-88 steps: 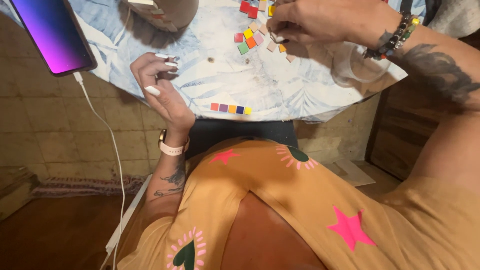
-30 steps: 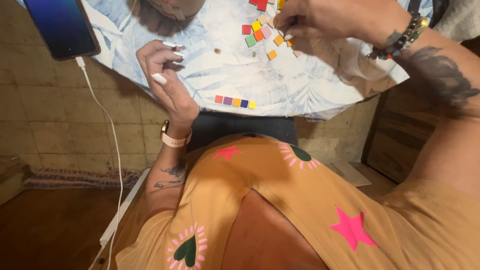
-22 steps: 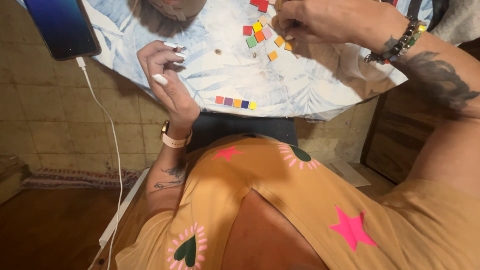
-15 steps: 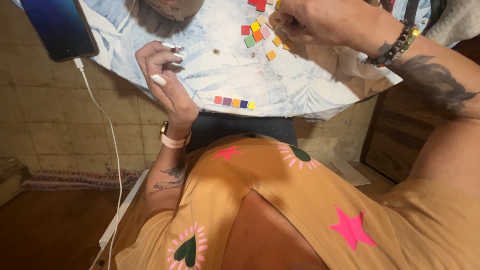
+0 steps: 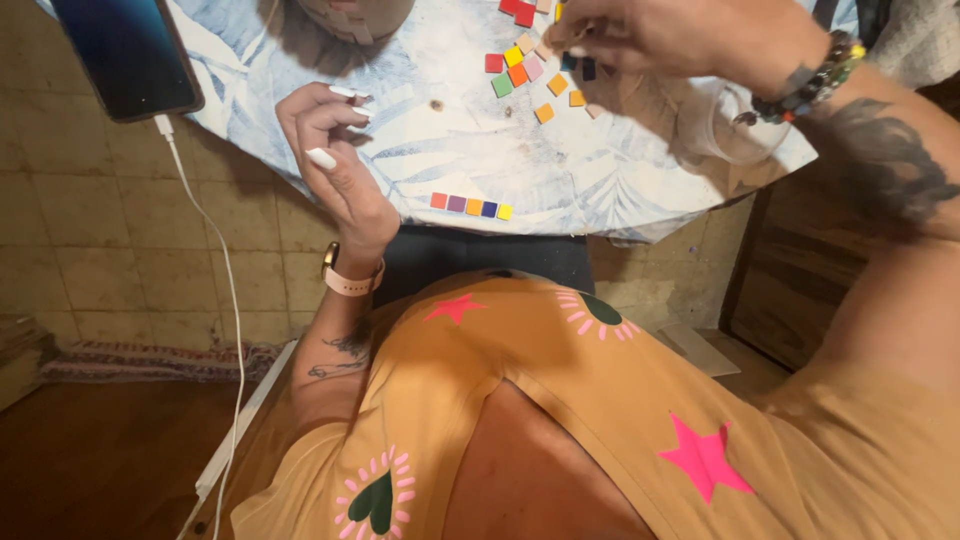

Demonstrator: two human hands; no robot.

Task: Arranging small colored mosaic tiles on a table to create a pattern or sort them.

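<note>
Head view: your right hand (image 5: 665, 35) hovers over the loose tiles (image 5: 530, 72) at the far side of the table (image 5: 600, 180), fingertips pinched, though you cannot tell on what. Your left hand (image 5: 335, 165) rests half-curled and empty, left of the tile row (image 5: 470, 206), which runs left to right along the near edge. The phone (image 5: 125, 50) lies far left.

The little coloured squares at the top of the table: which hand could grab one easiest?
The right hand, probably. It hovers right over the loose coloured squares, fingers pointing down at them. The left hand is curled, off to the side, away from that pile.
</note>
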